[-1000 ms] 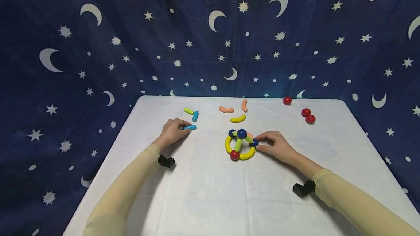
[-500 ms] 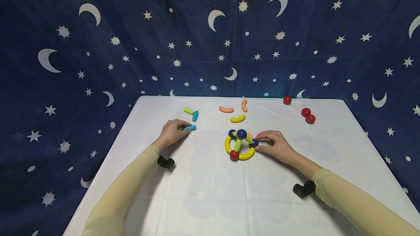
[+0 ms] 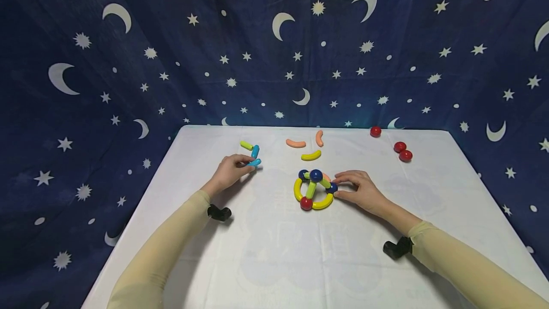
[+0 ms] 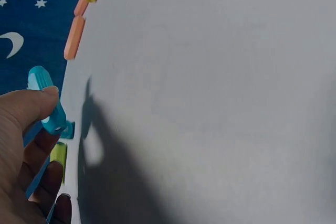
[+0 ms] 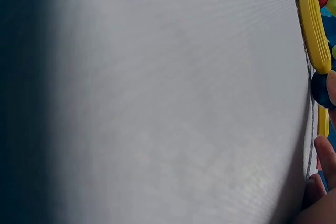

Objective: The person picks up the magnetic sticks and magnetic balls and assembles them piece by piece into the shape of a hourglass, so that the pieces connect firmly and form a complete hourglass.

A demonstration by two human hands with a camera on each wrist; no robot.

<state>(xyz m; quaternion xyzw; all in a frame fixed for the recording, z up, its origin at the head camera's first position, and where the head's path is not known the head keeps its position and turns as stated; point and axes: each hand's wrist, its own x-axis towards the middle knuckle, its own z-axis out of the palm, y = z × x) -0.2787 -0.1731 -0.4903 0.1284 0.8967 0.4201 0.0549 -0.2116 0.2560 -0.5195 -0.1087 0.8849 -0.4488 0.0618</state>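
My left hand (image 3: 229, 171) pinches a light-blue magnetic rod (image 3: 255, 162) between thumb and fingertips. In the left wrist view the rod (image 4: 55, 118) appears above the table, other fingers loosely bent below it. A second blue rod (image 3: 255, 150) and a lime rod (image 3: 246, 145) lie just beyond that hand. At the centre sits a magnetic-rod structure: curved yellow rods (image 3: 323, 202) form a ring with a red ball (image 3: 306, 203), and lime rods (image 3: 311, 190) rise to a dark-blue ball (image 3: 316, 175). My right hand (image 3: 362, 190) holds the structure's right-hand dark-blue ball (image 3: 332, 188) between thumb and fingers.
Behind the structure lie a curved yellow rod (image 3: 311, 155) and two curved peach rods (image 3: 296, 143). Three red balls (image 3: 400, 147) are at the back right. The white-covered table (image 3: 279, 256) ends at a dark-blue star-and-moon cloth (image 3: 257, 37).
My left hand has lifted the blue rod slightly and turned it, moving a little right and away from me. The right hand and the structure stay where they were.
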